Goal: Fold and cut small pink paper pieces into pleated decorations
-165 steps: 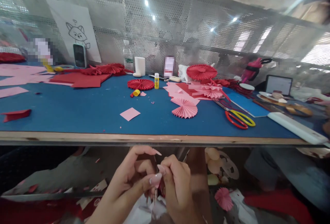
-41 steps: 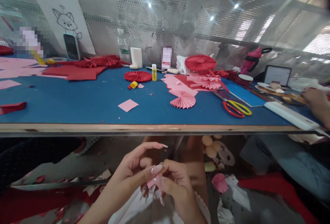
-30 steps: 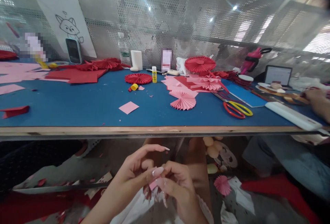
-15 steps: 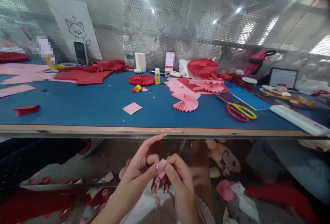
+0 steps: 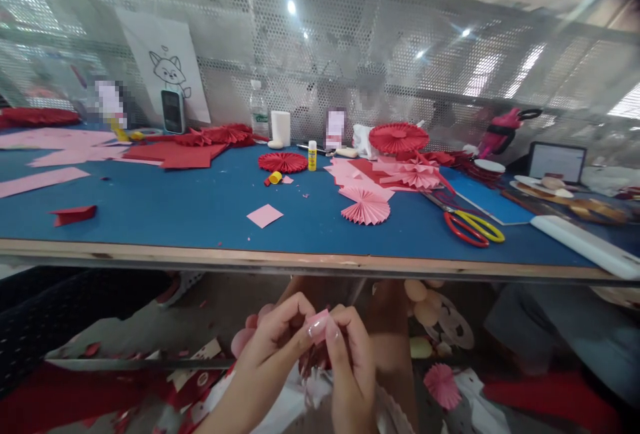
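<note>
Below the table's front edge, my left hand [image 5: 280,344] and my right hand [image 5: 347,347] meet over my lap. Between them is a small piece of pink paper [image 5: 319,319], pinched by the thumb and fingers of both hands. Part of the paper is hidden behind the fingertips. On the table beyond lie a pink paper square [image 5: 265,216] and a pleated pink paper fan [image 5: 366,209]. A glue stick [image 5: 312,157] stands uncapped in looks, with a yellow cap [image 5: 275,178] lying near it beside a red pleated rosette [image 5: 283,163].
Scissors [image 5: 467,224] with red and yellow handles lie at the right, near a long white object [image 5: 583,246]. Red paper sheets [image 5: 187,157] and pink sheets [image 5: 75,144] cover the left back. The wooden table edge [image 5: 300,259] runs above my hands.
The fingers of my left hand, stretched out before, have curled in onto the pink paper. My right hand keeps its pinch. The view has shifted slightly, moving the tabletop things right and down.
</note>
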A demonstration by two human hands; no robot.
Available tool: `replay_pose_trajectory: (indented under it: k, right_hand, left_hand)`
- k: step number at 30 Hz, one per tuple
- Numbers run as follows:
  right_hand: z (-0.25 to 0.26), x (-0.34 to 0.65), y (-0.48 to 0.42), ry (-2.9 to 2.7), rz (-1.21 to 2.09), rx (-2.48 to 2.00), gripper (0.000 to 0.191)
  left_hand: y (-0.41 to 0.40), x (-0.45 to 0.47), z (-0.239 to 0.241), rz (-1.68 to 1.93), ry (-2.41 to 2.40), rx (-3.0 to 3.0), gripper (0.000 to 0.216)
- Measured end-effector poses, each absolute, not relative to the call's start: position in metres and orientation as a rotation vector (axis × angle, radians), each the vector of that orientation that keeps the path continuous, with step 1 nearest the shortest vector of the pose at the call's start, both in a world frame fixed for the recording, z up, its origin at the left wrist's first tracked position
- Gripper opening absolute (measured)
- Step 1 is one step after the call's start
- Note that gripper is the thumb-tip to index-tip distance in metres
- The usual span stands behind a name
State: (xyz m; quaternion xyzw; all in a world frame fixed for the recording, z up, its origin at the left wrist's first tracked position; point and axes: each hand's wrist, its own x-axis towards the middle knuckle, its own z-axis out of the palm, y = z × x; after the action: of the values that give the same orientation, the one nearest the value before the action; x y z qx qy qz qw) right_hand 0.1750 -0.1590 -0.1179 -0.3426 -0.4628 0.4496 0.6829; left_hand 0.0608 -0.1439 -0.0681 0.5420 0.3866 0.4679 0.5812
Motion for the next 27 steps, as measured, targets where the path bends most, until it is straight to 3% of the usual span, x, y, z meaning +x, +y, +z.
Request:
replay_pose_trajectory:
  k: [10, 27]
  right_hand:
    - [-0.101, 0.172, -0.158, -1.163, 1.092, -0.625, 0.027]
    - [-0.102, 0.186, -0.161, -1.067, 1.218, -0.761, 0.034]
  left_hand:
    - [-0.146, 0.056, -0.06, 1.305, 0.979, 1.219, 0.033]
    - [-0.145, 0.053, -0.066, 1.071, 0.757, 1.159, 0.03]
